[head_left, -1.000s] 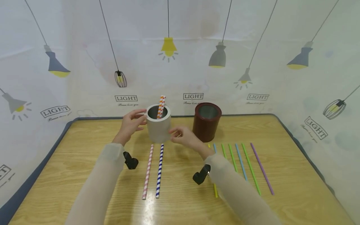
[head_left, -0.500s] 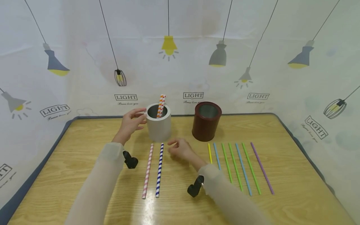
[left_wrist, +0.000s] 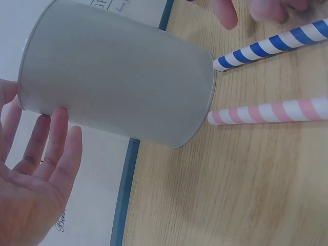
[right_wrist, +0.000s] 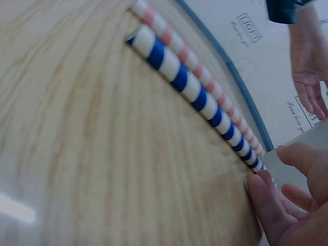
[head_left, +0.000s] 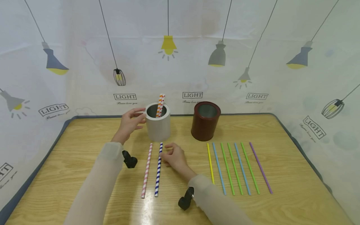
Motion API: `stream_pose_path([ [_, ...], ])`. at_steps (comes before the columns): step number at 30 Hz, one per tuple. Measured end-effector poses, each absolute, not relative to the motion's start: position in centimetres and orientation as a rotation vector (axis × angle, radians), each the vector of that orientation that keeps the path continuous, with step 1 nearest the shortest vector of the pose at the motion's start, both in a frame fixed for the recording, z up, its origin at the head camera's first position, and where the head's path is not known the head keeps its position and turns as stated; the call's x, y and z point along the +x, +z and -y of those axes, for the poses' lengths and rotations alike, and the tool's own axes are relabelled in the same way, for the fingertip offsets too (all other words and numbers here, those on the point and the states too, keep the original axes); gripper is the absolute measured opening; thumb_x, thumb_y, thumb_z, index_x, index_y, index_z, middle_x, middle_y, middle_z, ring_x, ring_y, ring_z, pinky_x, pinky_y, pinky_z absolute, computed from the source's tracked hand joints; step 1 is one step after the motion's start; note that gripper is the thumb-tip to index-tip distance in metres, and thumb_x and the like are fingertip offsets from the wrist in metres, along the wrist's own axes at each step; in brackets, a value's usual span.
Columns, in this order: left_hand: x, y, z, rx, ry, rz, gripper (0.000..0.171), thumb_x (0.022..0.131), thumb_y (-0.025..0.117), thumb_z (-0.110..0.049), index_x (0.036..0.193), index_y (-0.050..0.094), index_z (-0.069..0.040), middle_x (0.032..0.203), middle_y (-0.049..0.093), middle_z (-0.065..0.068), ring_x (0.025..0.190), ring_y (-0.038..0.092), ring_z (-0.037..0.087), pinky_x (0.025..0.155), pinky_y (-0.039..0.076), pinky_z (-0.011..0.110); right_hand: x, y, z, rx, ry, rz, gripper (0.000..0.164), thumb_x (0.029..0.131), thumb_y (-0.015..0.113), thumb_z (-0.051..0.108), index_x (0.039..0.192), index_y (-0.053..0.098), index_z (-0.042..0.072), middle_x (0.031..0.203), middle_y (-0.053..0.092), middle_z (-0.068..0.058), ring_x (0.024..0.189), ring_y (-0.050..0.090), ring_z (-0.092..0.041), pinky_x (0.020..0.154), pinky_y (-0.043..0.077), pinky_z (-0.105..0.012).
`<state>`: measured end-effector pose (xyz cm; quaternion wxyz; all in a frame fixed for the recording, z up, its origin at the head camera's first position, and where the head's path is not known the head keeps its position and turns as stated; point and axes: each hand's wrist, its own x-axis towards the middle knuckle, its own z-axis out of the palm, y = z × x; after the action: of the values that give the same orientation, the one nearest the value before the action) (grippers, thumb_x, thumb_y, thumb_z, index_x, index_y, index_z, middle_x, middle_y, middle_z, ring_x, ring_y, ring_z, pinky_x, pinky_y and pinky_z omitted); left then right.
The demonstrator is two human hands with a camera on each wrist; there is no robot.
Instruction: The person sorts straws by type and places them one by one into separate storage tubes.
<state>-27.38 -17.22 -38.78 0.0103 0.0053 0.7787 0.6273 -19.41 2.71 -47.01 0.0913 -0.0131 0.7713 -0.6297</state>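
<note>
Left hand (head_left: pixel 128 124): reaching forward, palm facing the white can (head_left: pixel 158 129), fingers extended and spread from the thumb, the tips touching the wall near its rim; it is gripping nothing.

Right hand (head_left: pixel 175 157): reaching inward, thumb and fingers bending loosely with a modest gap between them, hovering at the far end of the blue-striped straw (head_left: pixel 157 181); it is holding nothing visible, and contact with the straw is impossible to tell.

Both the blue-striped straw and the pink-striped straw (head_left: pixel 146 172) are lying on the table (head_left: pixel 298 181), far ends pointing at the can. The can is standing upright near the table's far edge, patterned straws (head_left: pixel 160 106) leaning inside.

Change: a second ago the right hand was being held beside the can's right wall; now it is sitting lower, at the straw. The left hand is keeping its place. The right sleeve (head_left: pixel 216 200) is covering less of the yellow straw (head_left: pixel 210 162).
</note>
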Motion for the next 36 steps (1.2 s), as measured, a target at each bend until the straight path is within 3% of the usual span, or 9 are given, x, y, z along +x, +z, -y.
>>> stream_pose_path([
  [21, -27.3, -38.6, 17.3, 0.003, 1.943, -2.423, 0.047, 0.090, 0.059, -0.031, 0.131, 0.049, -0.011, 0.121, 0.050, 0.017, 0.103, 0.057, 0.035, 0.081, 0.050, 0.045, -19.0, -47.1, -1.4, 0.058, -1.606, -2.537, 0.043, 0.071, 0.080, 0.022, 0.105, 0.059, 0.005, 0.057, 0.055, 0.000, 0.041, 0.049, -0.010, 0.039, 0.038, -0.022],
  [36, -27.2, -38.5, 17.3, 0.007, 1.929, -2.422, 0.047, 0.090, 0.059, -0.030, 0.131, 0.049, -0.010, 0.121, 0.051, 0.017, 0.101, 0.058, 0.032, 0.080, 0.051, 0.042, -19.3, -47.1, -1.2, 0.029, -1.449, -2.623, 0.049, 0.068, 0.082, 0.028, 0.106, 0.059, 0.008, 0.058, 0.056, 0.002, 0.043, 0.052, -0.011, 0.044, 0.040, -0.023],
])
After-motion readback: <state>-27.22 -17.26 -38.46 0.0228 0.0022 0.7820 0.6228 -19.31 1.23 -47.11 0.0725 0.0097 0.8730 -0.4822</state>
